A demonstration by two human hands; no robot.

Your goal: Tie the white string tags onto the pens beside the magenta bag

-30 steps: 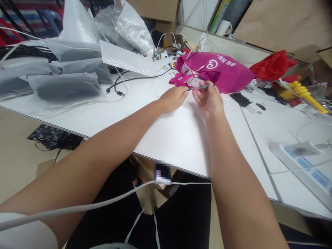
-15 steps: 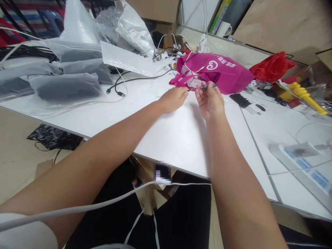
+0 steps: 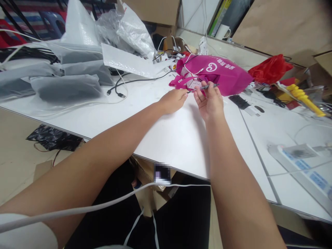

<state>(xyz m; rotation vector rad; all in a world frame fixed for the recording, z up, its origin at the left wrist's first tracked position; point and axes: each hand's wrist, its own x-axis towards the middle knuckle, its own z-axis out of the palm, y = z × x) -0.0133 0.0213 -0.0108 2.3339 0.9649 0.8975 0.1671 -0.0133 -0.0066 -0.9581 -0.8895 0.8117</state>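
Over the white table [image 3: 181,138], my right hand [image 3: 209,100] is closed on a thin grey pen-like tool [image 3: 204,87], its palm turned up. The tool's narrow dark tip points left, toward my left hand [image 3: 173,100]. The fingers of my left hand are pressed together at that tip; whatever small thing they hold is hidden. Just behind both hands lies a magenta bag [image 3: 228,74] with white print, and a small white box [image 3: 194,83] shows at its opening.
Grey plastic packages [image 3: 67,88] fill the left side, with black cable ends [image 3: 120,94] near them. At right are a red bag [image 3: 271,69], a yellow coiled object [image 3: 303,98] and a white power strip [image 3: 306,169]. A white cable [image 3: 103,207] crosses below my arms.
The tool has shifted slightly in my right hand, and more of its thin tip shows between the hands. My left hand has hardly moved. The view has shifted slightly.
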